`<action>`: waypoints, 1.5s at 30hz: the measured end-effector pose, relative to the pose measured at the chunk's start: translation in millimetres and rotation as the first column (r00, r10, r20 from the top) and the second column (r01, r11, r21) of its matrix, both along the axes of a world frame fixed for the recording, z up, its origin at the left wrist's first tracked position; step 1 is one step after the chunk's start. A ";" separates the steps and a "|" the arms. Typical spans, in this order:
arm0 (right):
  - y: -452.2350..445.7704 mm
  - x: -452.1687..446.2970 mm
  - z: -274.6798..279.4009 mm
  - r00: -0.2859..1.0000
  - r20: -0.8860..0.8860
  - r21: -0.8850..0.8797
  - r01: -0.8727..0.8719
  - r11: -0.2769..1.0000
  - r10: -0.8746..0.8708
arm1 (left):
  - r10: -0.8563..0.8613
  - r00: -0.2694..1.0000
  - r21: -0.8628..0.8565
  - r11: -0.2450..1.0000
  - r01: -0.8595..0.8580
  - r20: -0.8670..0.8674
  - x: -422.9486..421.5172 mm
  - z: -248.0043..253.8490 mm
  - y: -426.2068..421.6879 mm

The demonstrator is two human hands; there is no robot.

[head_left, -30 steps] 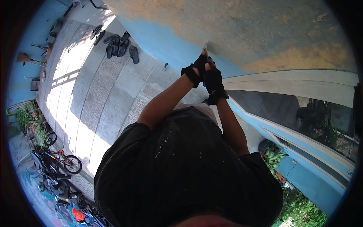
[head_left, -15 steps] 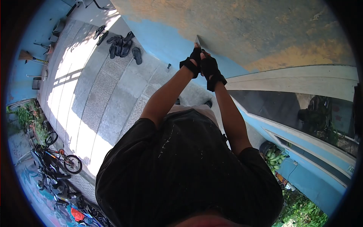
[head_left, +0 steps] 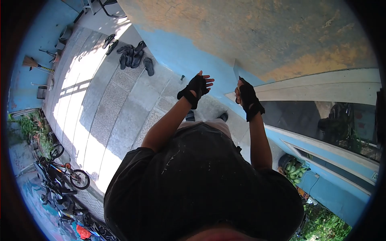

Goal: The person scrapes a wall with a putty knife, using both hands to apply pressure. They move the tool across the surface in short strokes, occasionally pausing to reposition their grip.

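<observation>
My left hand (head_left: 196,87), in a black fingerless glove, is open with its fingers spread in front of the lower blue part of the wall. It holds nothing. A thin flat scraper (head_left: 236,69) is gripped in my right hand (head_left: 246,95), which wears the same kind of glove. The scraper's blade points up, at or close to the wall (head_left: 257,36), near where blue paint meets the bare grey and tan patch. Its handle is mostly hidden by my fingers.
Several dark sandals (head_left: 132,56) lie on the paving at the upper left. A window (head_left: 297,116) with a pale frame is at the right, above a potted plant (head_left: 295,170). A bicycle (head_left: 79,179) and motorbikes stand at the lower left. A broom (head_left: 30,62) is at the far left.
My two hands were together at the scraper and have come apart. The left has moved left and down and opened; the right has moved right and down with the scraper.
</observation>
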State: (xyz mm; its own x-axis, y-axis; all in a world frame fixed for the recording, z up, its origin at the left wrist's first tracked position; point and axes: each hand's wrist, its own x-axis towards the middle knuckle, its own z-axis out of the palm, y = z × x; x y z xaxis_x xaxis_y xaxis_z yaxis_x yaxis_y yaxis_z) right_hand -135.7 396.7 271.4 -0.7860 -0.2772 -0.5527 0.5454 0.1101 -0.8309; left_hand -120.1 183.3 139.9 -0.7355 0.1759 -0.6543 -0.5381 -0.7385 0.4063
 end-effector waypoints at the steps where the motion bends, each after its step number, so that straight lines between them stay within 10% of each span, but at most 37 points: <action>1: -3.8 -8.0 -4.9 1.000 0.001 0.050 -0.005 0.999 0.005 | 0.044 0.998 -0.065 0.997 -0.042 0.034 2.8 -1.1 -2.4; 8: -141.9 -66.2 -159.3 0.910 -0.300 0.463 -0.124 0.878 0.287 | 0.364 0.930 -0.221 0.912 -0.346 0.045 3.7 1.6 -27.7; 14: -119.9 -10.3 -59.9 0.907 -0.156 0.222 -0.353 0.909 0.390 | 0.402 0.911 -0.309 0.858 -0.410 -0.092 24.7 7.1 -49.9; 20: -40.3 14.2 -28.2 0.937 -0.172 0.248 -0.257 0.934 0.304 | 0.013 0.997 -0.293 0.956 -0.035 -0.076 24.0 32.2 0.7; 24: -11.7 31.6 -5.4 0.970 -0.172 -0.003 -0.174 0.985 0.171 | -0.210 0.891 0.180 0.936 0.302 -0.402 11.3 29.7 43.0; 26: -4.7 38.0 1.4 0.989 -0.122 -0.073 -0.092 0.993 0.083 | -0.050 0.884 0.566 0.751 0.340 -0.464 6.8 46.2 68.0; 36: 47.9 28.0 5.0 0.998 0.026 -0.424 -0.039 0.905 0.056 | 0.041 0.974 0.403 0.913 0.054 -0.223 -19.4 70.6 139.8; 39: 58.5 19.5 7.2 0.997 0.048 -0.328 -0.037 0.944 0.056 | 0.023 0.972 0.595 0.794 0.124 -0.232 -24.6 77.6 149.2; 45: 61.6 8.2 -1.3 0.998 0.032 -0.314 0.058 0.948 -0.050 | 0.077 0.896 0.338 0.937 0.085 -0.438 -35.7 65.2 165.6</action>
State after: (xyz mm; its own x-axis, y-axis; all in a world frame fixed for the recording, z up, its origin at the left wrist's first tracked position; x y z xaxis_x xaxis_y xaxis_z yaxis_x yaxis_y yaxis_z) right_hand -127.5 458.3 270.1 -0.7924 -0.3972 -0.4629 0.5632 -0.1850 -0.8054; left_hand -155.8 348.9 205.1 -0.9294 0.3312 -0.1632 -0.3676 -0.8715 0.3247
